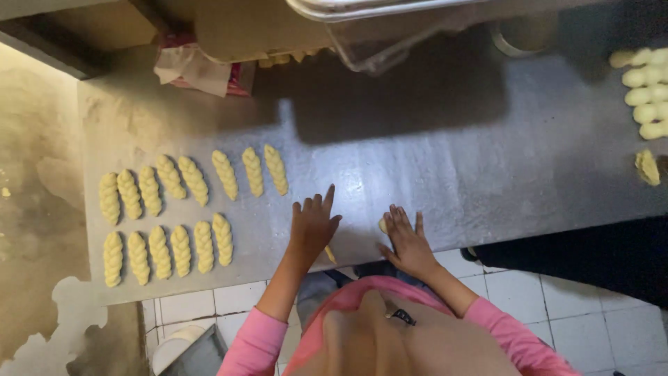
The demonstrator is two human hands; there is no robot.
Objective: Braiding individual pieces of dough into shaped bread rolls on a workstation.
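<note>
Both hands flat on a grey metal worktable (445,167), palms down, fingers spread. Left hand (313,224) and right hand (407,240) pressing on a thin rope of pale dough (330,254); one end visible poking out below the left palm, another bit (383,224) showing at the right hand's fingertips; middle of the rope hidden under the hands. Nothing pinched or gripped. Pink sleeves on both arms.

Left of the hands, well apart: two rows of braided dough pieces (167,209), upper row of eight, lower row of six, laid side by side, none touching the hands. Far right edge of the table: more shaped dough (647,94) in a cluster, plus one separate piece (647,167) below it. Crumpled paper and a pink wrapper (198,69) at the back. White tiled floor (543,292) below the table edge.
</note>
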